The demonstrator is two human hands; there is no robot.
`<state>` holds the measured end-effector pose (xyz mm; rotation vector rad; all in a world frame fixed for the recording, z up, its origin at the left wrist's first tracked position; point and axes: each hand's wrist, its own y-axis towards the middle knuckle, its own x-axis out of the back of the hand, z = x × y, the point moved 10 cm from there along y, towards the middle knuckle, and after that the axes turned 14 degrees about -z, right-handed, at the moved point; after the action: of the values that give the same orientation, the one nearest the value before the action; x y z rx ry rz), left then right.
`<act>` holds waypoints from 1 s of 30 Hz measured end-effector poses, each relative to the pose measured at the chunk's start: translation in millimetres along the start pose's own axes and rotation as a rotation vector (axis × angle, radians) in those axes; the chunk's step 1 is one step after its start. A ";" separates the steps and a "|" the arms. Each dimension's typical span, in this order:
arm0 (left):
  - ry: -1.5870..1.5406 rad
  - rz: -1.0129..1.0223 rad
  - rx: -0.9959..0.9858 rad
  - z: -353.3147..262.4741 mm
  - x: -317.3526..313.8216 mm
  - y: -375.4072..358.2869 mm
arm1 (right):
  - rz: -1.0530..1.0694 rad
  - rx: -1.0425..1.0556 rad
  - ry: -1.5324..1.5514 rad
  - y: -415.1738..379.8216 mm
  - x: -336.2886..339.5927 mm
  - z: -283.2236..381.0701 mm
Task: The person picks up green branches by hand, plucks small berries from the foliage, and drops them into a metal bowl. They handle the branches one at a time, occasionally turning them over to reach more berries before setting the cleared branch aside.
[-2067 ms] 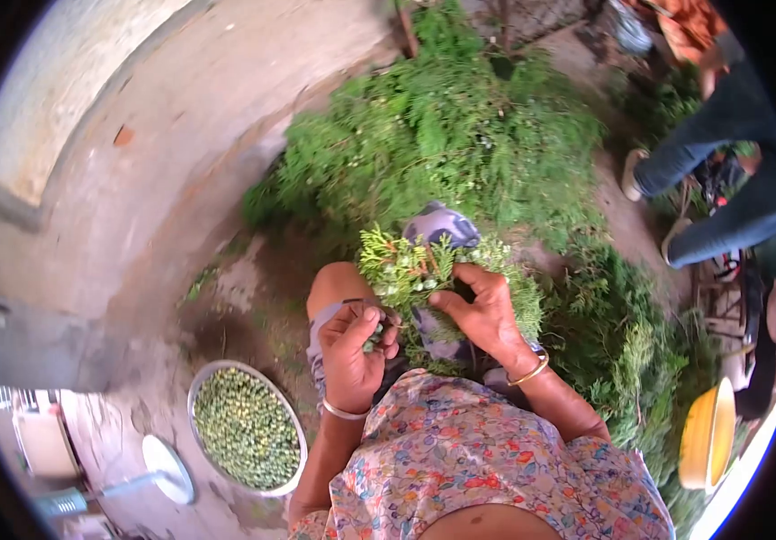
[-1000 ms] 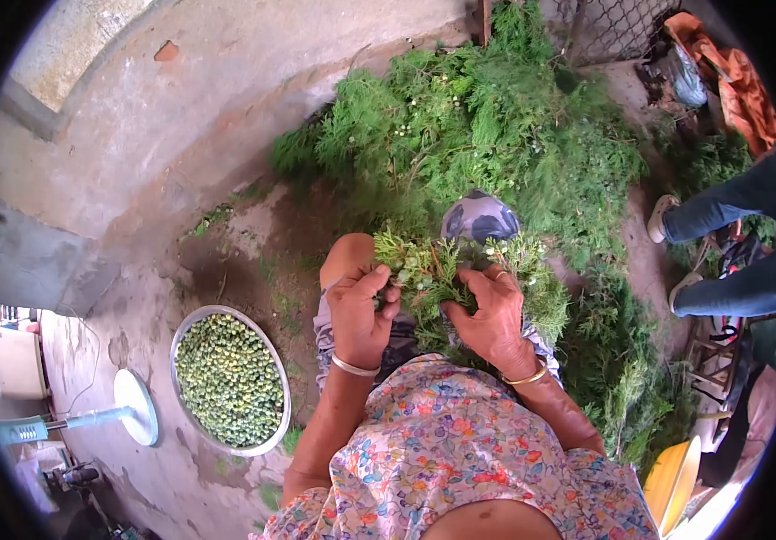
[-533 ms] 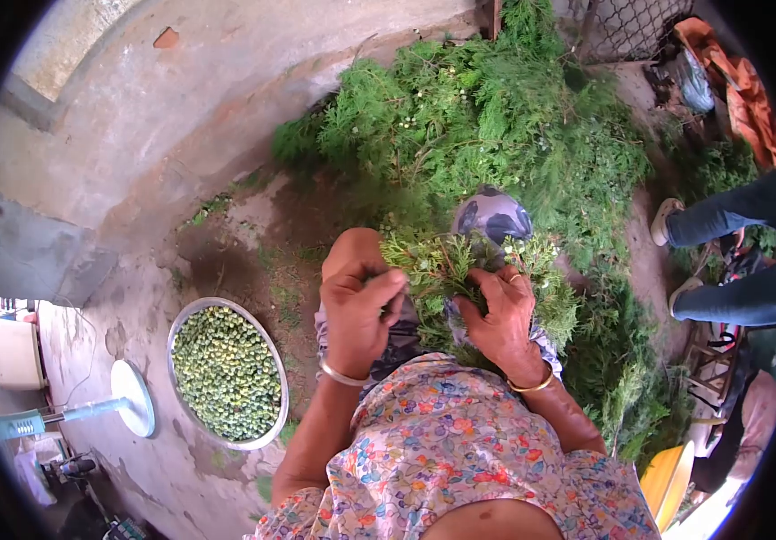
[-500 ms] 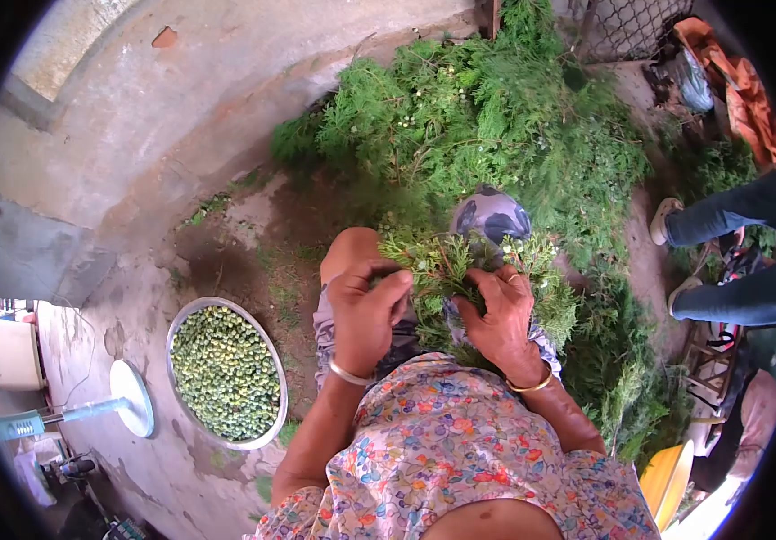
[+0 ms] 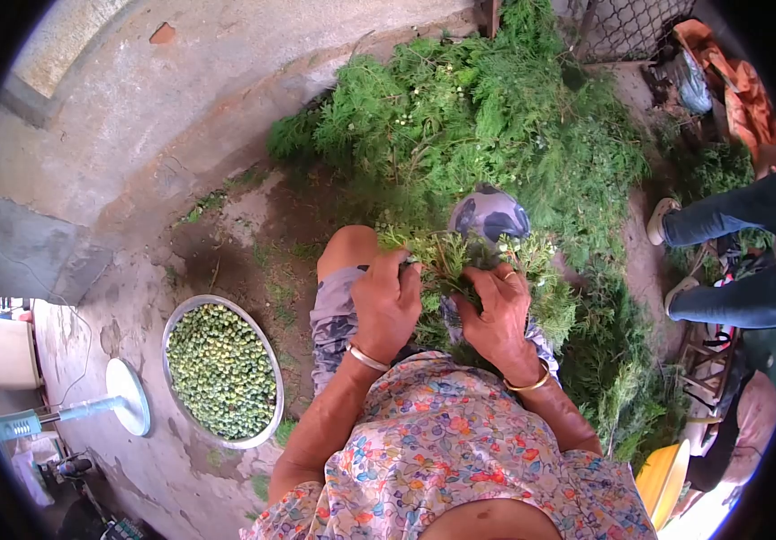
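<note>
Picking at a leafy sprig (image 5: pixel 446 253), held over the lap between both hands
We see the right hand (image 5: pixel 498 317) closed on the sprig in a pinch, and the left hand (image 5: pixel 386 304) at its near side, thumb and fingers drawn close; we cannot tell what they grip. We do best to steady the stem beside each small pull, with the basin (image 5: pixel 244 444) of green cones (image 5: pixel 221 369) off to our left

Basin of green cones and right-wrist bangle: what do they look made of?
The basin looks like dull metal, from its thin grey rim. The bangle seems polished yellow metal, from its glint; solid or plated, I cannot tell.
</note>
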<state>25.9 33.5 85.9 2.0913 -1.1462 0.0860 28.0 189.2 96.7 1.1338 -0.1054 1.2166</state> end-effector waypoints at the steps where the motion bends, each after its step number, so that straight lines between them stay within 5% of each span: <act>1: -0.047 -0.024 0.074 8.3 0.9 0.2 | -0.013 0.009 -0.001 1.1 0.7 1.5; 3: 0.063 -0.238 -0.010 11.2 23.2 16.8 | -0.026 0.015 -0.005 -0.1 3.4 2.6; 5: -0.071 -0.158 0.468 73.2 45.5 36.4 | -0.048 -0.060 0.031 -0.1 9.0 -6.2; 6: -0.073 -0.158 0.469 82.9 62.6 43.7 | -0.048 -0.060 0.030 -0.2 9.4 -7.1; 8: -0.954 -0.081 1.009 107.3 48.0 31.4 | -0.084 -0.085 0.038 0.8 11.8 -11.2; 14: -1.083 -0.007 1.268 62.3 10.7 -31.8 | -0.057 -0.113 0.008 -0.5 9.7 -14.2; 28: -0.701 0.097 0.856 47.7 -30.1 -33.5 | -0.044 -0.082 0.013 1.6 10.4 -9.5; 30: -0.318 0.075 0.481 51.5 -20.0 -26.4 | -0.039 -0.082 0.031 1.7 9.7 -9.7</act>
<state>19.6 23.8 25.8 2.5489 -1.5098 0.0712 26.1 202.7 98.9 1.0412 -0.1082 1.1845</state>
